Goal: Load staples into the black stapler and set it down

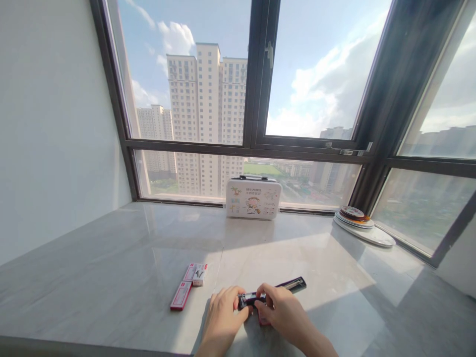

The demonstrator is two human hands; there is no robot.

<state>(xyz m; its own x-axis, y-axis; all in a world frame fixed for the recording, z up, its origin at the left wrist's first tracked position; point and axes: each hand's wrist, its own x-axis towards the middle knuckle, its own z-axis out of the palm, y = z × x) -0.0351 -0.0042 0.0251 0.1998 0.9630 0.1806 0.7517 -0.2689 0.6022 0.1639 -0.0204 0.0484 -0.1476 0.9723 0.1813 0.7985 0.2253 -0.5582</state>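
A black stapler (296, 284) is swung wide open above the windowsill, its long arm reaching to the upper right. My left hand (224, 313) pinches the near end of the stapler between thumb and fingers. Closed around the middle of that same part is my right hand (281, 312), its thumb and index finger pressed to it. Beneath my right hand a red-pink box (263, 320) shows partly; the hand hides the rest. My fingers cover much of the stapler's inside, so I cannot tell whether staples are in it.
Left of my hands lie two flat red-and-white boxes (181, 296) and a small white staple box (200, 274). A white case with cartoon prints (253, 199) stands against the window. Stacked plates (360, 225) sit in the right corner. The pale marble sill (122, 277) spans the foreground.
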